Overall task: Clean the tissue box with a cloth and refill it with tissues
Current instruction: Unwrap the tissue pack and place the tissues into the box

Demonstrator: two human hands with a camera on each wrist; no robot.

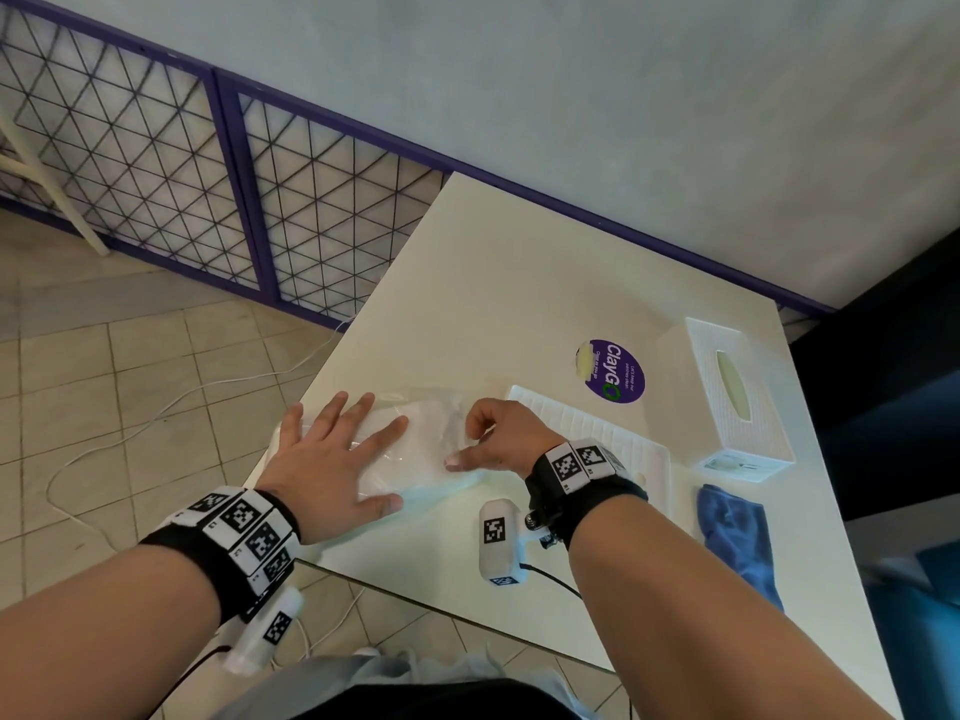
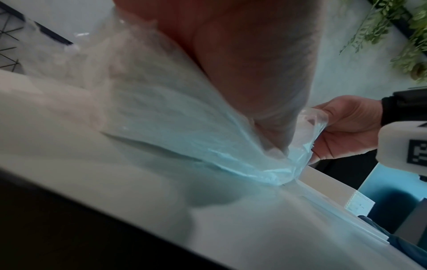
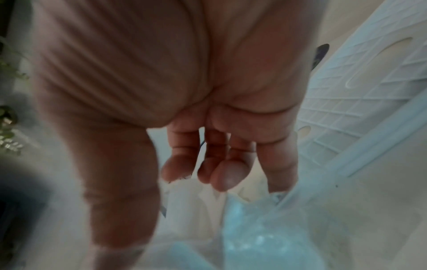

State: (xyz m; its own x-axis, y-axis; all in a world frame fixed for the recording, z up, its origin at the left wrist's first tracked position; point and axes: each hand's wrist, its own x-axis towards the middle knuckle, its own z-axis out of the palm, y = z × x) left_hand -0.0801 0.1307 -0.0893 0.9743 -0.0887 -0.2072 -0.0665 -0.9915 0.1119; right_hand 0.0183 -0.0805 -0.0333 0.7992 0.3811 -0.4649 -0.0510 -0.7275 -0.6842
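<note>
A pack of tissues (image 1: 431, 433) in clear plastic wrap lies near the table's left front corner. My left hand (image 1: 337, 449) presses flat on it, fingers straight and spread. My right hand (image 1: 483, 433) pinches the wrapper at the pack's right end; in the left wrist view the plastic (image 2: 309, 120) is bunched in the right hand (image 2: 346, 127). The white tissue box (image 1: 727, 402), with its oval slot facing up, stands at the right. A blue cloth (image 1: 737, 543) lies in front of the box. The right wrist view shows curled fingers (image 3: 208, 160) over the wrapper (image 3: 254, 237).
A flat white ribbed panel (image 1: 602, 433) lies between my right hand and the box. A purple round sticker (image 1: 613, 371) is on the white table (image 1: 519, 283). A purple mesh fence (image 1: 208, 174) and a tiled floor with a cable lie to the left.
</note>
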